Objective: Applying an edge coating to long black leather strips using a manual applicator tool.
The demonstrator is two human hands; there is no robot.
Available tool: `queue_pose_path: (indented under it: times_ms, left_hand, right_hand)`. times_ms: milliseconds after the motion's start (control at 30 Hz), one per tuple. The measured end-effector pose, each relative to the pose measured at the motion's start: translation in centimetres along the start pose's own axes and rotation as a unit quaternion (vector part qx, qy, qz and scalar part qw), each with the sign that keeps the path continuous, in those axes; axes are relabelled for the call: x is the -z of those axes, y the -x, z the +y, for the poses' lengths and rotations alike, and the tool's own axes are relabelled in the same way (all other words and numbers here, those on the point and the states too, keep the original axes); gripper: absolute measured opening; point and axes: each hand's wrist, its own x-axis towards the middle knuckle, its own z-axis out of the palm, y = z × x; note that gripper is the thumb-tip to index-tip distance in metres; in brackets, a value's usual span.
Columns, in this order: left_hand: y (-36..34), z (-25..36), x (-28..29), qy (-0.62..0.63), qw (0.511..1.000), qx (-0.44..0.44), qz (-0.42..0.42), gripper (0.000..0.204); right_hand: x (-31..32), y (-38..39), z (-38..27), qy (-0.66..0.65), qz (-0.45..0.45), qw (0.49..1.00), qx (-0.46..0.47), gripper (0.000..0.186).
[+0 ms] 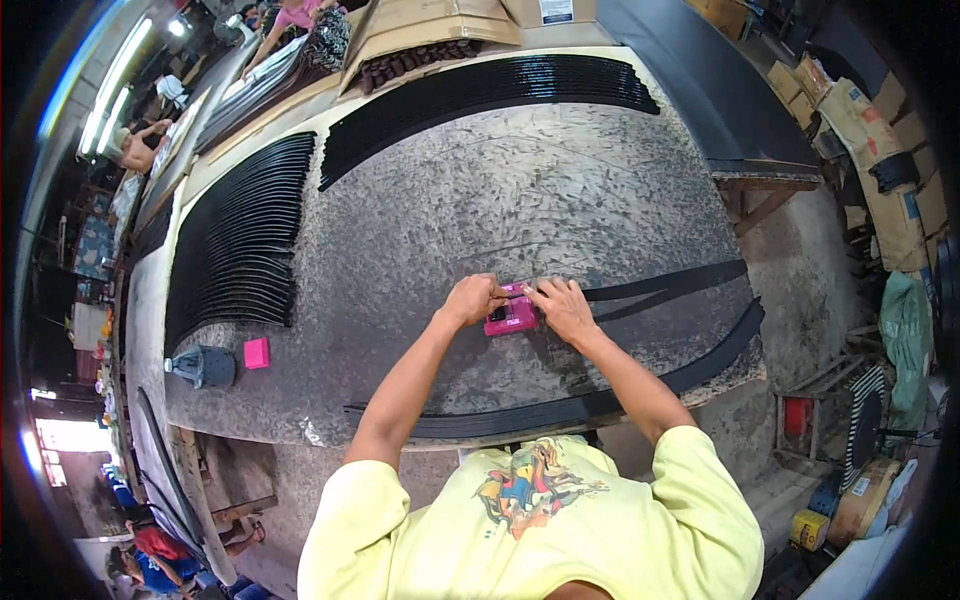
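A small pink block-like tool with a dark part on its left side sits on the worktable between my hands. My left hand is closed at its upper left, the fingertips pinching the end of a long black strip. From the right side, my right hand grips the same strip where it meets the tool; the fingers hide part of it. Rightward from that hand the strip trails across the table to its right side. Along the near edge, under my forearms, lies a bundle of flat black strips.
The scuffed worktable carries rows of glossy black strips at the far side and left. A dark container and a pink block stand at left. A black-covered table adjoins far right. Other people work at far left.
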Motion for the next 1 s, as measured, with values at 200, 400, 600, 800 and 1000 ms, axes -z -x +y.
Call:
queue_pose_path:
  times_ms: [200,400,600,800,1000]
  left_hand:
    - [2.4,-1.8,-2.7,-0.021,0.994,-0.046,0.096,0.022]
    - [9.9,-7.3,0.3,-0.089,0.989,-0.006,0.12,0.024]
    - [15.1,-9.6,2.4,-0.18,0.969,0.037,0.166,0.021]
    - [6.9,-2.6,-2.9,-0.097,0.968,-0.066,0.22,0.023]
    - [7.7,-3.6,-2.3,-0.105,0.975,-0.025,0.196,0.015]
  right_hand:
    - [-2.8,0.3,-0.9,0.017,0.049,0.998,0.036,0.044]
    - [-3.9,-0.7,-2.8,0.001,0.07,0.995,0.067,0.047]
    - [-3.8,-0.5,-2.2,-0.002,0.048,0.996,0.07,0.046]
    - [-4.0,-1.0,-3.6,-0.017,0.076,0.995,0.058,0.045]
    - [-4.0,-0.4,-2.7,-0.016,0.094,0.994,0.047,0.045]
